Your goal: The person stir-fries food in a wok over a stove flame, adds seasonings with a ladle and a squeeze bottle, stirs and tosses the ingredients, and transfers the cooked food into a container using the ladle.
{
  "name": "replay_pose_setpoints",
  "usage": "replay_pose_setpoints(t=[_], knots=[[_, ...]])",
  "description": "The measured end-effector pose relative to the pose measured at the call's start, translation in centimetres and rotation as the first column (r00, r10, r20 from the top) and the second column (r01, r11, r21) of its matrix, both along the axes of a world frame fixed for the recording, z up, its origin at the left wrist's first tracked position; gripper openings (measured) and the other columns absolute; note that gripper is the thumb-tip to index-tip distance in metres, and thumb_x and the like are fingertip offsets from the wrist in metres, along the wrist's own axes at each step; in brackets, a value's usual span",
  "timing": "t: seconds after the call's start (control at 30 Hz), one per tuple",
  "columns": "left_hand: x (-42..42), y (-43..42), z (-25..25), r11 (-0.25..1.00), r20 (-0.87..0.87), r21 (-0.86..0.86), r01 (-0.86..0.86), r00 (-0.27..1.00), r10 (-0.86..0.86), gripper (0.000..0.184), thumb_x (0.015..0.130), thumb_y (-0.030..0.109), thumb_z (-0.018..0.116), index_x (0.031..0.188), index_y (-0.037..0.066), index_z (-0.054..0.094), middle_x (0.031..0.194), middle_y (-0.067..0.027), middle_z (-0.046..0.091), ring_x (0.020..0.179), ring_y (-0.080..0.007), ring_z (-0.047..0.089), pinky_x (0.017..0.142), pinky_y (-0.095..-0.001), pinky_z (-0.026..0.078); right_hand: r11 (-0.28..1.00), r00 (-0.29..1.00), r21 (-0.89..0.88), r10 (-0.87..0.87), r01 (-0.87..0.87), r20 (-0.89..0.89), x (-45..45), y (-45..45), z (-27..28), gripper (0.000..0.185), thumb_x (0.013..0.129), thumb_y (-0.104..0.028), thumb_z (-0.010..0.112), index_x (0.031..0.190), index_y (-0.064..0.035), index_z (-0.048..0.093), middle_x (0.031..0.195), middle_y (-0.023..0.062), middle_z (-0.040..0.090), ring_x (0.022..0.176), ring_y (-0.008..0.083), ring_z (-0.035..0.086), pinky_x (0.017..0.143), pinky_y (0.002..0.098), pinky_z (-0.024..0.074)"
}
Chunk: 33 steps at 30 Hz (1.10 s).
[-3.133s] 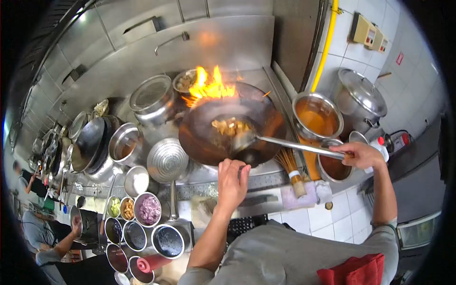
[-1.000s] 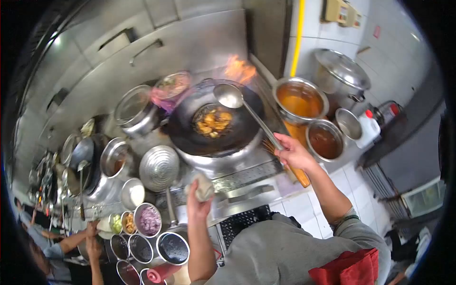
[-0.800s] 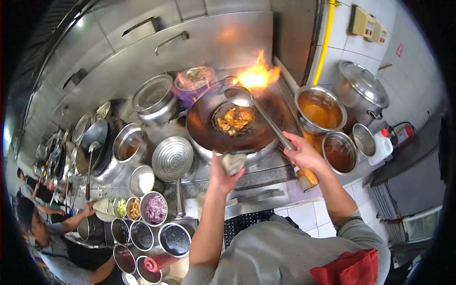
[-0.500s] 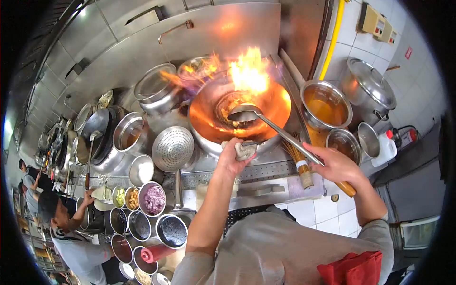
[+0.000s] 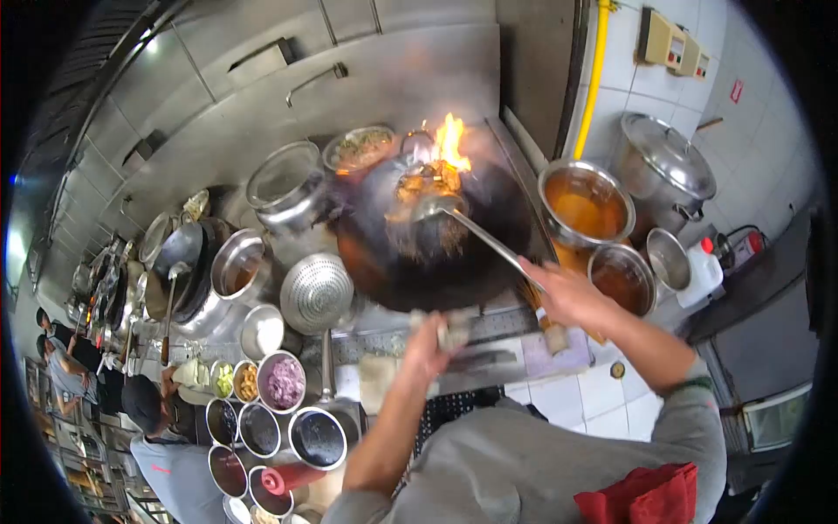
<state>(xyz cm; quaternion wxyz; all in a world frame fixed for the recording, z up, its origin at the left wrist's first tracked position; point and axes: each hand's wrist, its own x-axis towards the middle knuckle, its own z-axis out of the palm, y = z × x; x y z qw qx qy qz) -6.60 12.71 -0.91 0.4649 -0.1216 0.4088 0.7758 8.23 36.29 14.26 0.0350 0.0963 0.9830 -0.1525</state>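
A dark wok (image 5: 384, 275) sits over the burner, its inside blurred by motion. Browned food pieces (image 5: 428, 185) rise at its far side, with a flame (image 5: 450, 147) behind them. My left hand (image 5: 424, 351) is closed on a folded cloth (image 5: 454, 330) at the wok's near edge; whatever handle or rim lies under the cloth is hidden. In my right hand (image 5: 572, 295) is the long handle of a ladle (image 5: 491, 237), whose bowl is inside the wok among the food.
Right of the wok stand pots of orange-brown liquid (image 5: 583, 214) and a lidded stockpot (image 5: 670, 162). A perforated strainer (image 5: 317, 293) lies left, above bowls of chopped onion (image 5: 285, 382) and other ingredients. A bamboo brush (image 5: 552, 332) rests near the front edge. Co-workers (image 5: 170, 437) stand at left.
The fire has shrunk sharply and the wok's glow is gone. The wok has tipped and come nearer, food lifting at its far side. My left hand moved toward me; my right hand shifted left.
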Motion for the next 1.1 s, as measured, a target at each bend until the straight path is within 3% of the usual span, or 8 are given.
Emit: replay_pose_setpoints(t=[0.13,0.17,0.47,0.77,0.93,1.03,1.07,1.1], knots=[[-0.7,-0.9,2.8,0.976,0.047,0.217,-0.026,0.999,0.016,0.025,0.102,0.025,0.047,0.12,0.009,0.054,0.109,-0.0184,0.069,0.09,-0.0305,0.068,0.077,-0.0462,0.059,0.973,1.0,-0.232,-0.004,0.009,0.024,3.3,0.0,3.7,0.071,0.083,-0.004,0.056,0.152,-0.0073,0.039,0.125,0.0286,0.06,0.11,0.0429,0.061,0.094,0.0449,0.0488],[-4.0,0.6,1.6,0.999,0.002,0.017,-0.028,1.0,0.028,0.023,0.102,0.025,0.047,0.115,0.007,0.053,0.108,-0.0164,0.068,0.093,-0.0302,0.068,0.079,-0.0461,0.059,0.966,0.999,-0.259,-0.002,-0.008,-0.038,3.3,0.1,4.2,0.071,0.082,-0.004,0.059,0.151,-0.006,0.04,0.126,0.0275,0.061,0.104,0.0407,0.064,0.092,0.0429,0.0493],[-6.5,4.1,3.5,0.995,-0.086,0.1,-0.003,0.996,0.012,0.019,0.09,0.012,0.055,0.105,0.0,0.057,0.1,-0.0178,0.068,0.094,-0.0326,0.067,0.081,-0.049,0.058,0.96,0.999,-0.278,-0.007,0.02,0.05,6.0,-2.1,4.8,0.067,0.082,-0.005,0.057,0.148,-0.006,0.044,0.107,0.0277,0.066,0.088,0.0431,0.066,0.077,0.0476,0.0515],[-3.9,0.2,8.8,1.0,0.013,0.013,-0.01,1.0,0.01,0.023,0.09,0.013,0.058,0.111,0.005,0.055,0.106,-0.0159,0.064,0.095,-0.0332,0.066,0.082,-0.0499,0.059,0.984,0.977,-0.173,-0.001,0.038,0.211,3.5,-5.0,8.2,0.065,0.085,-0.009,0.06,0.148,-0.0081,0.044,0.123,0.0264,0.063,0.114,0.0398,0.061,0.096,0.0449,0.0489],[-3.6,-0.7,-1.1,0.984,-0.092,0.164,0.066,0.994,-0.051,0.022,0.094,0.011,0.049,0.115,0.006,0.055,0.113,-0.0169,0.065,0.1,-0.0324,0.065,0.083,-0.0476,0.058,0.999,0.988,-0.035,-0.022,0.017,-0.152,0.5,-4.8,-0.9,0.063,0.087,-0.007,0.059,0.148,-0.0082,0.044,0.114,0.025,0.065,0.105,0.0403,0.063,0.092,0.0442,0.0497],[1.7,-3.3,0.8,0.988,-0.124,0.148,-0.051,0.99,0.07,0.023,0.097,0.012,0.046,0.118,0.005,0.052,0.115,-0.0197,0.065,0.098,-0.0317,0.066,0.078,-0.0472,0.058,0.947,0.949,-0.32,-0.122,0.023,-0.291,3.3,-5.6,-0.6,0.062,0.09,-0.005,0.059,0.149,-0.0066,0.043,0.102,0.0182,0.067,0.09,0.0299,0.066,0.082,0.0375,0.0529],[2.4,-3.6,1.9,0.987,-0.101,0.131,-0.09,0.989,0.104,0.023,0.097,0.012,0.047,0.118,0.004,0.051,0.115,-0.0199,0.065,0.097,-0.0315,0.067,0.076,-0.0468,0.058,0.668,0.928,-0.686,-0.371,0.287,0.027,3.8,-7.3,2.3,0.061,0.093,-0.004,0.059,0.151,-0.0062,0.04,0.094,0.009,0.064,0.075,0.0163,0.064,0.067,0.0286,0.0516],[1.7,-3.8,3.4,0.997,-0.073,0.044,-0.063,0.995,0.066,0.023,0.096,0.011,0.047,0.117,0.004,0.05,0.114,-0.0194,0.066,0.095,-0.0315,0.067,0.076,-0.0464,0.058,0.609,0.923,-0.734,-0.379,0.3,0.062,4.0,-7.5,3.2,0.062,0.093,-0.003,0.06,0.151,-0.005,0.039,0.088,0.0034,0.059,0.062,0.0097,0.057,0.052,0.0243,0.0462]])
